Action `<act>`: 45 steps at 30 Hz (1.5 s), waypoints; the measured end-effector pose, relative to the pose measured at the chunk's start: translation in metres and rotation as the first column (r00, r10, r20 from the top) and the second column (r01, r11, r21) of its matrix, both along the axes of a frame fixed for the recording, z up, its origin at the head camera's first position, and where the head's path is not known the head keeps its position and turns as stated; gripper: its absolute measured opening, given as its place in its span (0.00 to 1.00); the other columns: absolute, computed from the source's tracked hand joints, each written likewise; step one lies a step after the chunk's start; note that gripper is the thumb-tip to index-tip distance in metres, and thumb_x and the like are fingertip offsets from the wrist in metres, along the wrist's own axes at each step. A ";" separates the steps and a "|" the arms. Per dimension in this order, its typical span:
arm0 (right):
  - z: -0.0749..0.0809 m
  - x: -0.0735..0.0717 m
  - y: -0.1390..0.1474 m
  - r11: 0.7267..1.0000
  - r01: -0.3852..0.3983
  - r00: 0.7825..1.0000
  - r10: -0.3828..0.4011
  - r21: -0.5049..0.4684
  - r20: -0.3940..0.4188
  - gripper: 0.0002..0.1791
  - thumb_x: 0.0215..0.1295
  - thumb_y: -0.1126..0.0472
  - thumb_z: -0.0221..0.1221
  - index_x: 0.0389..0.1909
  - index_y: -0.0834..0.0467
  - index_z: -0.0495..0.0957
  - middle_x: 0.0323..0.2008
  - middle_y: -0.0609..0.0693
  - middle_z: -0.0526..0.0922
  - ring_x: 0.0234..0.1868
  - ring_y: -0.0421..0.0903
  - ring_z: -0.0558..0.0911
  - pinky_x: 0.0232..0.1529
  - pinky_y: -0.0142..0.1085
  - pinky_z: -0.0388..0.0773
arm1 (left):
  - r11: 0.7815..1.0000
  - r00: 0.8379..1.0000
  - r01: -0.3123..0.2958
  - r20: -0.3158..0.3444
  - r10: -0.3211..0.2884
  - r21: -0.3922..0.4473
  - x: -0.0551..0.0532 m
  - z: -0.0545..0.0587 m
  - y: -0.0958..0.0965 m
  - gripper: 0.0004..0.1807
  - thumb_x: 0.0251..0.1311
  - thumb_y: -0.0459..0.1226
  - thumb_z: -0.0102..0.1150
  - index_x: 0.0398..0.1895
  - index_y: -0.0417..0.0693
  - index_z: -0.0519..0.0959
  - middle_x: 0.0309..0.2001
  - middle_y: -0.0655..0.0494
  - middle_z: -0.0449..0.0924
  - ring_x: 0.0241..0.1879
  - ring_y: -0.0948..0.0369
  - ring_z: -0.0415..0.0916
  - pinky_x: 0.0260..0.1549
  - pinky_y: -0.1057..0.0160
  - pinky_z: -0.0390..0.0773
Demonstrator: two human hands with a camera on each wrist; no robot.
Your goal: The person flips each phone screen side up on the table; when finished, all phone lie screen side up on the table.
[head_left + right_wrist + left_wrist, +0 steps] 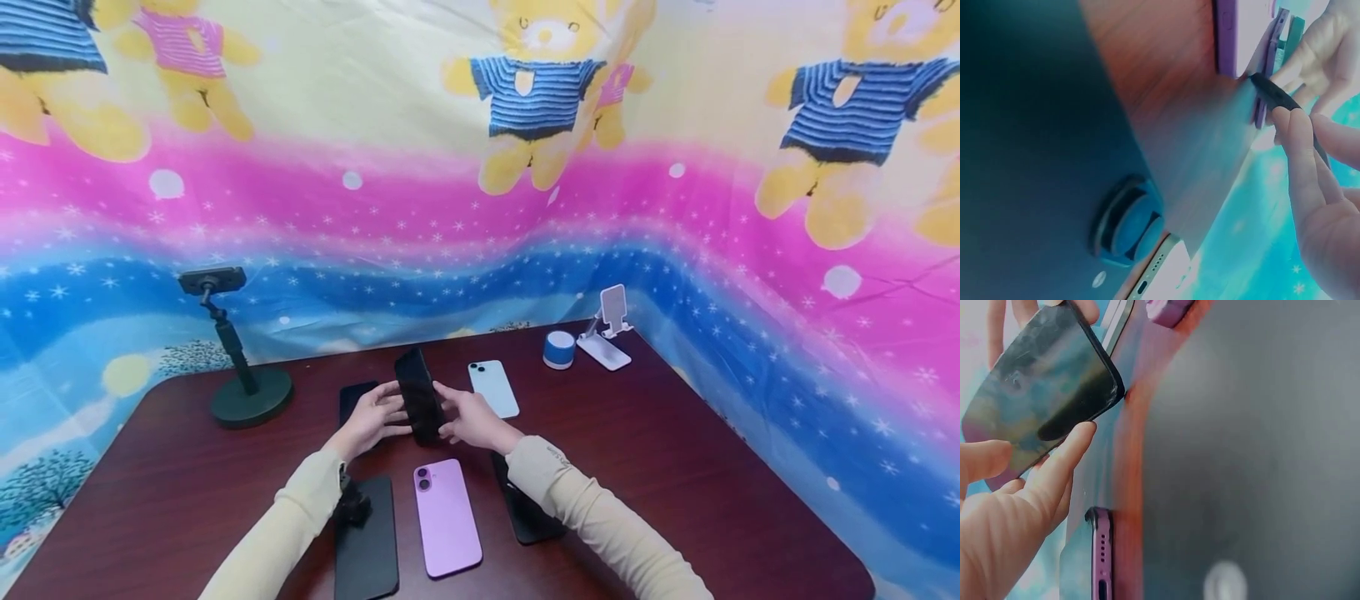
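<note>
A black smartphone (418, 396) is held tilted up above the middle of the table, between both hands. My left hand (372, 417) holds its left edge; in the left wrist view the thumb lies over the glossy screen (1041, 381) and the fingers run along the edge. On the opposite edge, my right hand (476, 417) pinches the phone between thumb and fingers, as the right wrist view also shows. Below the hands lies a purple phone (447, 521), its camera side up. A pale blue phone (495, 390) lies just beyond the right hand.
Dark phones lie at front left (369, 542), behind the left hand (356, 398) and under the right forearm (525, 512). A black phone stand (251, 396) stands at the left; a blue-white cylinder (558, 350) and white folding stand (606, 350) stand at the back right. Patterned cloth hangs behind.
</note>
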State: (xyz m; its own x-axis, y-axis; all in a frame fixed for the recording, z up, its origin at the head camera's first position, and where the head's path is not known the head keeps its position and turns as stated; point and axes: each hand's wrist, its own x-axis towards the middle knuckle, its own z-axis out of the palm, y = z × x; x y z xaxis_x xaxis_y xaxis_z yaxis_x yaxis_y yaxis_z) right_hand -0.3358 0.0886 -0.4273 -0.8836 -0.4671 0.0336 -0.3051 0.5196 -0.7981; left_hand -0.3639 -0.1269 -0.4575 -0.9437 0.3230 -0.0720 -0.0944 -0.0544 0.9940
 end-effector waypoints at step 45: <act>-0.014 -0.026 0.001 0.979 0.056 0.994 -0.074 0.198 0.080 0.46 0.47 0.72 0.70 0.69 0.68 0.60 0.22 0.46 0.70 0.24 0.41 0.71 0.36 0.32 0.72 | 0.992 0.996 0.002 0.089 0.009 -0.129 -0.010 0.003 0.007 0.29 0.68 0.23 0.37 0.69 0.18 0.42 0.69 0.22 0.43 0.69 0.35 0.51 0.63 0.43 0.63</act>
State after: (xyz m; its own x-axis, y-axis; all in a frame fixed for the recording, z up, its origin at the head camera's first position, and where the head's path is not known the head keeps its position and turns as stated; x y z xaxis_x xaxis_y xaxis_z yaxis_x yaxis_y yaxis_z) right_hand -0.3616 0.0898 -0.4411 -0.9078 -0.3987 -0.1306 -0.1995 0.6841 -0.7015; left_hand -0.3742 -0.1197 -0.4550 -0.9328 0.3021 -0.1967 -0.1832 0.0727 0.9804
